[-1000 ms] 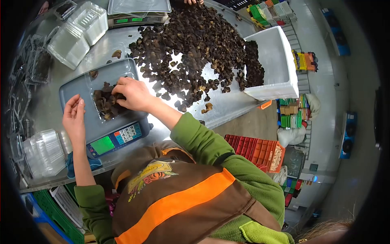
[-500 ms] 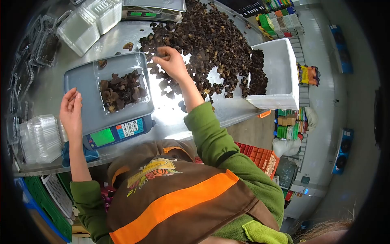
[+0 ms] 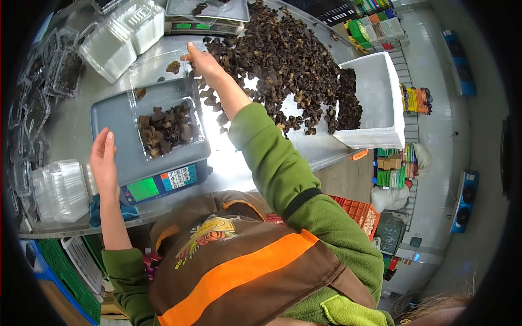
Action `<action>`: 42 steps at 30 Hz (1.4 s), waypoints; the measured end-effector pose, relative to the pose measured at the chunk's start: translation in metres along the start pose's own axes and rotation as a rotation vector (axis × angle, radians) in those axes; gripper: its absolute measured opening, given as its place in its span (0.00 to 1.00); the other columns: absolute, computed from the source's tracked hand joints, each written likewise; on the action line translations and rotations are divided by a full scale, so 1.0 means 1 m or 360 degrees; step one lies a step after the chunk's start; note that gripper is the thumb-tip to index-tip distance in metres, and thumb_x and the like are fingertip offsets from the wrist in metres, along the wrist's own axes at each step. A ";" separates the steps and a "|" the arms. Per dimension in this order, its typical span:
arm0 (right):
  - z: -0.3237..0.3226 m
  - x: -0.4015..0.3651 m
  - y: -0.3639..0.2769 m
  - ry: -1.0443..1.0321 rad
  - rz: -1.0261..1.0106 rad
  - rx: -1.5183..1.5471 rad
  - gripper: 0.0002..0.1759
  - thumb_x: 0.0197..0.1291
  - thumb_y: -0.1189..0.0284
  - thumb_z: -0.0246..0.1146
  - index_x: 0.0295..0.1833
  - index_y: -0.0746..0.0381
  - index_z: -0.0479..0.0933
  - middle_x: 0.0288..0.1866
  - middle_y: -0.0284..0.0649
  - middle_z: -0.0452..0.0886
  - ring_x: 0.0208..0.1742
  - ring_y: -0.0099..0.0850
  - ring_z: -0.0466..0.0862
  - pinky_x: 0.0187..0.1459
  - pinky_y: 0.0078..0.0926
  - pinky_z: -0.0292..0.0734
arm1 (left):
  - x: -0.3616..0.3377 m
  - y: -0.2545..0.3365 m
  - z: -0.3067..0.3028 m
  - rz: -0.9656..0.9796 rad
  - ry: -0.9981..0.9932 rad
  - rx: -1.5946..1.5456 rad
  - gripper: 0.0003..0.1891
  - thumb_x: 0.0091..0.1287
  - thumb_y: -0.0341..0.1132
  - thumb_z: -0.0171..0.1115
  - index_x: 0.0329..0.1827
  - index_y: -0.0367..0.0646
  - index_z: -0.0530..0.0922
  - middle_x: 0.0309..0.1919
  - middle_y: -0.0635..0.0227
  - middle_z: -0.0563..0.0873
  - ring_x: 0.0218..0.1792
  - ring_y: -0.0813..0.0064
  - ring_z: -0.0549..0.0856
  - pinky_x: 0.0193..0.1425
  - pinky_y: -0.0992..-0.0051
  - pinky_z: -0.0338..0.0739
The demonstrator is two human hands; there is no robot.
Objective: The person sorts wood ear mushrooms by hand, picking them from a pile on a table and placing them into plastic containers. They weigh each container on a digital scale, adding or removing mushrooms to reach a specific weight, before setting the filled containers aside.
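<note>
A clear plastic clamshell [image 3: 200,127] lies with its lid open on the grey tray [image 3: 117,117] of a digital scale [image 3: 187,175]. Dark brown, ear-shaped mushrooms [image 3: 166,130] fill part of its base, and one piece shows under the lid. My left hand [image 3: 104,158] is at the tray's left edge, fingers loosely stretched and holding nothing. Beyond the tray, my right hand [image 3: 204,64] is by the right edge of the lid, beside the mushroom heap [image 3: 288,60]. Its fingers are bent; what they hold, if anything, is hidden.
A white foam box [image 3: 375,92] at the right has mushrooms spilling from its open side. Stacked clear containers [image 3: 117,43] stand at the back left, more [image 3: 60,190] at the front left. A second scale [image 3: 204,24] stands at the back. A loose mushroom [image 3: 173,67] lies beyond the tray.
My right hand has moved left and away from me, from the heap to the lid's right edge. My left hand stays by the tray's left edge. The view has shifted slightly.
</note>
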State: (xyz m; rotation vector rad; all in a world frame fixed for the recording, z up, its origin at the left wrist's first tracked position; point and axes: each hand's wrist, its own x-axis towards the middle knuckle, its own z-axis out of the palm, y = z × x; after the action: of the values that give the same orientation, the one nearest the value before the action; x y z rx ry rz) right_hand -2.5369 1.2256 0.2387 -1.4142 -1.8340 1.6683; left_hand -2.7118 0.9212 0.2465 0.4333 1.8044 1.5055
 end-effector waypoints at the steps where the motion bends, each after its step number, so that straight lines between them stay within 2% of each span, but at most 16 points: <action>1: -0.002 -0.002 -0.001 0.0012 -0.0071 0.0069 0.43 0.67 0.37 0.44 0.59 0.68 0.77 0.62 0.52 0.75 0.66 0.43 0.71 0.64 0.40 0.66 | -0.001 0.003 0.004 -0.0113 -0.0056 -0.0036 0.30 0.72 0.49 0.57 0.68 0.35 0.69 0.64 0.56 0.74 0.66 0.68 0.71 0.69 0.69 0.64; 8: -0.023 -0.065 -0.024 -0.0199 -0.0264 0.0168 0.39 0.70 0.40 0.43 0.53 0.67 0.79 0.54 0.46 0.80 0.60 0.37 0.77 0.62 0.35 0.69 | -0.002 0.009 0.032 -0.0267 -0.0142 -0.0357 0.34 0.73 0.48 0.56 0.75 0.38 0.59 0.70 0.48 0.66 0.73 0.62 0.63 0.74 0.67 0.57; 10: -0.028 -0.090 -0.024 -0.0218 -0.0299 0.0183 0.37 0.71 0.42 0.44 0.52 0.68 0.79 0.51 0.44 0.81 0.52 0.32 0.80 0.59 0.32 0.72 | 0.007 0.004 0.042 0.0313 -0.0174 0.0037 0.34 0.71 0.44 0.59 0.75 0.40 0.58 0.71 0.48 0.64 0.73 0.62 0.64 0.75 0.66 0.57; 13: -0.040 -0.119 -0.005 -0.0181 -0.0175 0.0253 0.35 0.71 0.43 0.47 0.51 0.68 0.78 0.50 0.42 0.82 0.51 0.31 0.80 0.56 0.28 0.74 | 0.023 0.010 0.050 0.0466 -0.0295 0.0050 0.32 0.71 0.40 0.59 0.75 0.41 0.60 0.70 0.50 0.66 0.72 0.64 0.65 0.75 0.67 0.57; 14: -0.041 -0.128 0.012 -0.0055 -0.0335 0.0393 0.31 0.71 0.48 0.51 0.50 0.68 0.78 0.49 0.42 0.81 0.49 0.29 0.80 0.53 0.26 0.75 | 0.027 0.008 0.051 0.0456 -0.0330 0.0045 0.32 0.71 0.40 0.59 0.75 0.41 0.60 0.70 0.50 0.66 0.72 0.64 0.65 0.75 0.67 0.57; 16: -0.053 -0.136 0.064 0.0175 -0.0067 -0.0041 0.22 0.68 0.56 0.59 0.48 0.67 0.80 0.45 0.41 0.82 0.46 0.28 0.81 0.51 0.27 0.76 | 0.031 0.006 0.051 0.0453 -0.0401 0.0056 0.28 0.72 0.37 0.57 0.73 0.40 0.63 0.69 0.52 0.69 0.70 0.63 0.68 0.74 0.68 0.59; 18: -0.045 -0.150 0.154 0.0100 -0.0349 -0.0348 0.13 0.62 0.66 0.65 0.45 0.64 0.81 0.41 0.40 0.83 0.44 0.29 0.83 0.47 0.29 0.77 | 0.031 0.005 0.052 0.0444 -0.0359 0.0075 0.26 0.72 0.37 0.57 0.71 0.39 0.66 0.67 0.52 0.71 0.69 0.64 0.70 0.73 0.69 0.61; 19: -0.035 -0.165 0.189 -0.0086 -0.0333 -0.0715 0.13 0.55 0.67 0.69 0.43 0.63 0.82 0.39 0.40 0.84 0.42 0.32 0.84 0.46 0.30 0.78 | 0.034 0.003 0.050 0.0443 -0.0370 0.0071 0.26 0.72 0.37 0.57 0.71 0.38 0.66 0.67 0.53 0.71 0.69 0.65 0.70 0.73 0.69 0.61; 21: 0.001 -0.207 0.212 -0.0373 0.0142 -0.0592 0.24 0.46 0.65 0.73 0.51 0.58 0.79 0.43 0.42 0.82 0.48 0.38 0.82 0.51 0.34 0.78 | 0.034 0.002 0.051 0.0438 -0.0382 0.0075 0.25 0.73 0.37 0.57 0.70 0.38 0.66 0.67 0.54 0.72 0.68 0.66 0.70 0.73 0.69 0.62; 23: 0.030 -0.242 0.207 -0.0127 -0.0091 -0.0893 0.24 0.47 0.68 0.71 0.52 0.53 0.76 0.48 0.44 0.75 0.48 0.44 0.81 0.47 0.40 0.79 | 0.033 0.006 0.053 0.0385 -0.0318 -0.0005 0.24 0.73 0.39 0.56 0.69 0.37 0.67 0.65 0.57 0.73 0.67 0.67 0.71 0.72 0.69 0.63; 28: 0.035 -0.239 0.216 0.0218 -0.0194 -0.0882 0.13 0.52 0.68 0.67 0.43 0.57 0.78 0.41 0.44 0.78 0.42 0.42 0.82 0.44 0.38 0.78 | 0.036 0.012 0.037 0.0392 -0.0387 -0.0074 0.24 0.76 0.43 0.49 0.68 0.36 0.68 0.63 0.59 0.74 0.66 0.68 0.72 0.71 0.67 0.65; 31: 0.007 -0.241 0.230 0.0886 0.0180 0.0128 0.10 0.55 0.69 0.64 0.36 0.66 0.77 0.32 0.43 0.82 0.33 0.32 0.82 0.40 0.28 0.77 | 0.032 0.004 0.035 0.0460 -0.0508 -0.0079 0.24 0.78 0.44 0.44 0.68 0.35 0.68 0.64 0.58 0.73 0.67 0.68 0.71 0.71 0.65 0.65; 34: -0.022 -0.240 0.272 0.1623 0.0169 -0.0357 0.12 0.52 0.66 0.65 0.34 0.65 0.76 0.35 0.43 0.83 0.34 0.35 0.82 0.41 0.31 0.77 | 0.029 0.003 0.034 0.0489 -0.0521 -0.0098 0.25 0.79 0.45 0.42 0.67 0.33 0.68 0.64 0.57 0.72 0.67 0.67 0.71 0.72 0.63 0.65; 36: -0.045 -0.251 0.261 0.1664 0.0384 -0.0435 0.14 0.51 0.65 0.66 0.35 0.65 0.76 0.35 0.45 0.83 0.37 0.37 0.83 0.44 0.34 0.77 | 0.029 0.005 0.038 0.0452 -0.0510 -0.0128 0.25 0.79 0.45 0.41 0.67 0.32 0.67 0.64 0.56 0.72 0.67 0.67 0.71 0.72 0.63 0.65; 38: -0.061 -0.257 0.253 0.1345 0.0642 -0.0275 0.17 0.48 0.66 0.68 0.40 0.64 0.74 0.39 0.50 0.81 0.45 0.44 0.81 0.48 0.37 0.76 | 0.025 0.006 0.040 0.0387 -0.0417 -0.0175 0.26 0.79 0.46 0.41 0.66 0.30 0.67 0.64 0.55 0.73 0.67 0.67 0.71 0.72 0.62 0.65; 42: -0.060 -0.244 0.274 0.1113 0.0355 -0.0744 0.22 0.49 0.66 0.70 0.48 0.61 0.72 0.45 0.50 0.78 0.49 0.48 0.79 0.50 0.42 0.75 | 0.020 0.013 0.044 0.0404 -0.0422 -0.0170 0.27 0.79 0.46 0.42 0.66 0.30 0.67 0.64 0.54 0.73 0.67 0.67 0.71 0.72 0.62 0.65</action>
State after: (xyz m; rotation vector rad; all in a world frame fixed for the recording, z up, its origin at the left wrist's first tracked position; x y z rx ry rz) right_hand -2.2497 1.0276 0.1100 -2.1057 -1.7210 0.6526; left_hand -2.6964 0.9685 0.2505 0.7936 1.4979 1.6201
